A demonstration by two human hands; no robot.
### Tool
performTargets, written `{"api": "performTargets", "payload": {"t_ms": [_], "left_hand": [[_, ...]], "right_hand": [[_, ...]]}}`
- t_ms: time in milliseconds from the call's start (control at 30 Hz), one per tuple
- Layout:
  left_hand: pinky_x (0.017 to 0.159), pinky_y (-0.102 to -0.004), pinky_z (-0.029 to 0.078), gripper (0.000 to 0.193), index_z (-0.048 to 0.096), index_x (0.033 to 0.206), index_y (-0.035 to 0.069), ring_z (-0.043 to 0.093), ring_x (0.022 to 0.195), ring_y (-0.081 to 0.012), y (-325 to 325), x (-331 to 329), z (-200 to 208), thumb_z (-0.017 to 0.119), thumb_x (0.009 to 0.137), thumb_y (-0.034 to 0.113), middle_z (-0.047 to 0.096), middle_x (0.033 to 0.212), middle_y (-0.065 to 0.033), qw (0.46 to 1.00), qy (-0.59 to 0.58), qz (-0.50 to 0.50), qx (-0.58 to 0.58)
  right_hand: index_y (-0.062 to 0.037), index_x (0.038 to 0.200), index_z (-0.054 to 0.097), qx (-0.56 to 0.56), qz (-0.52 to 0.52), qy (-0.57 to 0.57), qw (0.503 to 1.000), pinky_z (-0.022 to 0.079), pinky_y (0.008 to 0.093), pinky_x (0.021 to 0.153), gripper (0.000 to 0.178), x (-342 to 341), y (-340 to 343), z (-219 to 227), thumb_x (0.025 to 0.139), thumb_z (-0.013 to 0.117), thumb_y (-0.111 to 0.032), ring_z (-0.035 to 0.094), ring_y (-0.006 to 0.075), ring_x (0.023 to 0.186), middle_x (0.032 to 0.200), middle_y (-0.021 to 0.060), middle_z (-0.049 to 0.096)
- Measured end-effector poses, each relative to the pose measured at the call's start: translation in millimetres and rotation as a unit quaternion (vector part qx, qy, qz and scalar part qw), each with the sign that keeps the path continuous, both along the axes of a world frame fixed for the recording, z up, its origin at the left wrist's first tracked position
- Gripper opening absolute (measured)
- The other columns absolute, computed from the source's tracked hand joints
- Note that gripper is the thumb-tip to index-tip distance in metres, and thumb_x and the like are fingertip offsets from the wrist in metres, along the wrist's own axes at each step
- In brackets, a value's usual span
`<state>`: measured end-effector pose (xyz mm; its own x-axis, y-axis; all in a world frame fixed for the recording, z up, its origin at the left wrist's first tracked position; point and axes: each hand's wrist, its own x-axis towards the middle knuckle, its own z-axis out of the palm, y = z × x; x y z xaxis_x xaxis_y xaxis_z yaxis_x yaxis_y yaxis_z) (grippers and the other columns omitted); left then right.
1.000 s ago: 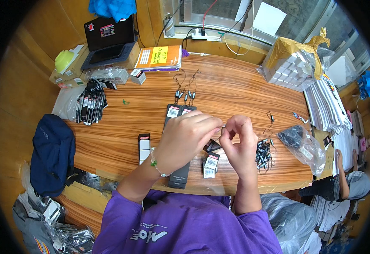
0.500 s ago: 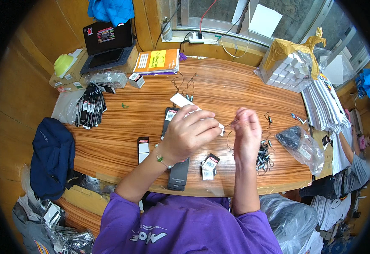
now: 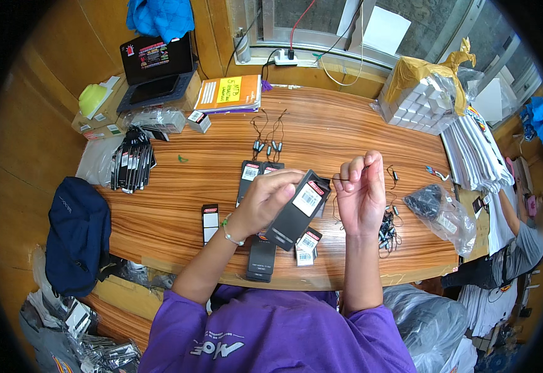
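My left hand (image 3: 260,204) grips a dark grey hang tag (image 3: 289,225) by its edge, its face with a white barcode label turned up. Close to the tag's upper corner, my right hand (image 3: 362,194) pinches a thin dark string (image 3: 343,180) between thumb and fingertips. Whether the string passes through the tag I cannot tell. More dark tags (image 3: 249,176) lie beyond my left hand, partly hidden by it, and a dark tag stack (image 3: 260,261) is below it. Small label cards (image 3: 307,244) rest between my forearms. To the right lies a heap of black strings with small grey ends (image 3: 386,233).
Several strings (image 3: 270,148) lie farther back. A bundle of tags (image 3: 131,160), a laptop (image 3: 158,68) and notebooks (image 3: 231,92) are at the left. Small white boxes (image 3: 417,105), a paper stack (image 3: 473,152) and a plastic bag (image 3: 448,217) stand right, near another person's sleeve (image 3: 529,252).
The tag in my left hand has turned from its pale side to its dark labelled face and tilted toward me. My left hand has rotated; my right hand has shifted slightly.
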<state>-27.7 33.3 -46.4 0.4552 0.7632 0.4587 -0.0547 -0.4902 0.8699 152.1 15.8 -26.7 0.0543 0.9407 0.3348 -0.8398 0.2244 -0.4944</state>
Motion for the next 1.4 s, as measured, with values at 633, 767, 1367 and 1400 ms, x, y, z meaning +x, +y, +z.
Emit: {"api": "performTargets", "payload": {"t_ms": [633, 767, 1367, 1400], "left_hand": [[0.074, -0.0255, 0.044, 0.021, 0.059, 0.084, 0.002, 0.057, 0.078, -0.0168, -10.2, 17.3, -1.3, 0.072, 0.069, 0.007, 0.059, 0.081, -0.0062, 0.997, -0.011, 0.069, -0.025], [0.079, -0.0281, 0.045, 0.017, 0.063, 0.084, 0.002, 0.056, 0.088, -0.0180, -10.4, 9.8, 9.0, 0.071, 0.069, 0.002, 0.057, 0.095, -0.0073, 0.990, 0.058, 0.114, 0.052], [0.078, -0.0315, 0.047, 0.016, 0.068, 0.085, 0.003, 0.062, 0.079, -0.0197, -16.9, 3.8, 29.8, 0.071, 0.070, 0.006, 0.067, 0.082, -0.0078, 0.989, 0.061, 0.123, 0.062], [0.078, -0.0316, 0.047, 0.016, 0.068, 0.085, 0.003, 0.062, 0.078, -0.0195, -16.5, 3.8, 28.6, 0.071, 0.070, 0.006, 0.067, 0.082, -0.0080, 0.989, 0.057, 0.120, 0.060]], "right_hand": [[-0.0071, 0.093, 0.048, 0.009, -0.029, -0.030, 0.999, 0.036, 0.0266, 0.055, 0.011, 0.3, -9.9, 12.3, 0.093, 0.047, -0.018, 0.044, 0.0129, 0.055, 0.066, 0.0048, 0.051], [-0.0020, 0.093, 0.054, -0.007, -0.059, -0.181, 0.982, 0.039, 0.0237, 0.055, 0.008, 13.2, -13.6, 9.9, 0.087, 0.055, -0.008, 0.049, 0.0111, 0.058, 0.068, 0.0051, 0.056], [-0.0016, 0.090, 0.049, -0.071, -0.032, -0.402, 0.913, 0.042, 0.0173, 0.057, 0.012, -0.9, -26.3, 11.8, 0.082, 0.056, 0.004, 0.056, 0.0063, 0.065, 0.073, 0.0031, 0.059], [-0.0018, 0.090, 0.049, -0.074, -0.036, -0.400, 0.913, 0.042, 0.0172, 0.057, 0.012, -2.4, -27.0, 12.4, 0.082, 0.056, 0.004, 0.056, 0.0062, 0.065, 0.072, 0.0028, 0.059]]}}
